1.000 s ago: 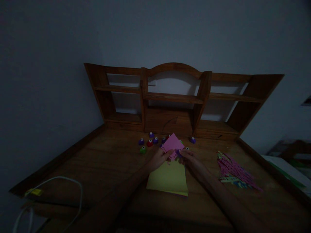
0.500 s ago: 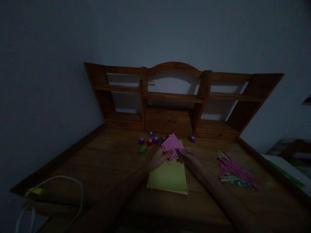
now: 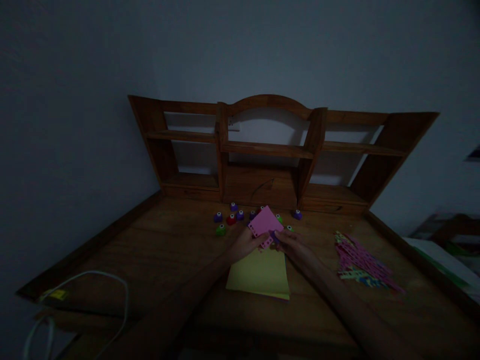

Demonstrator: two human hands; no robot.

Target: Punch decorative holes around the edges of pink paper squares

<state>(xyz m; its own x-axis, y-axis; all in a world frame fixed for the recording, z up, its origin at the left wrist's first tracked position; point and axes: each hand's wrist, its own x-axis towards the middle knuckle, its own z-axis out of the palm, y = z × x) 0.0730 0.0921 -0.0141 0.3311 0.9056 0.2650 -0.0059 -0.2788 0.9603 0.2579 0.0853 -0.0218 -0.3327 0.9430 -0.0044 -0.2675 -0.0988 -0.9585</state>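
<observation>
The left hand [image 3: 245, 245] pinches a pink sheet of paper [image 3: 265, 220] near its lower edge, and the right hand [image 3: 294, 244] grips a purple craft punch [image 3: 275, 237] at the sheet's right side. Holes run along two sides of the sheet; whether the punch is pressed down is too dark to tell. Both are over the middle of the wooden counter [image 3: 168, 240], just beyond a stack of yellow paper [image 3: 258, 277] lying toward its near edge. More craft punches, among them a green punch [image 3: 221, 230] and a red punch [image 3: 231, 220], stand toward the far edge, before the wooden hutch [image 3: 266, 148]. A pile of paper strips [image 3: 363, 262] lies toward the right edge; a white cable [image 3: 126, 295] loops at the near left corner.
</observation>
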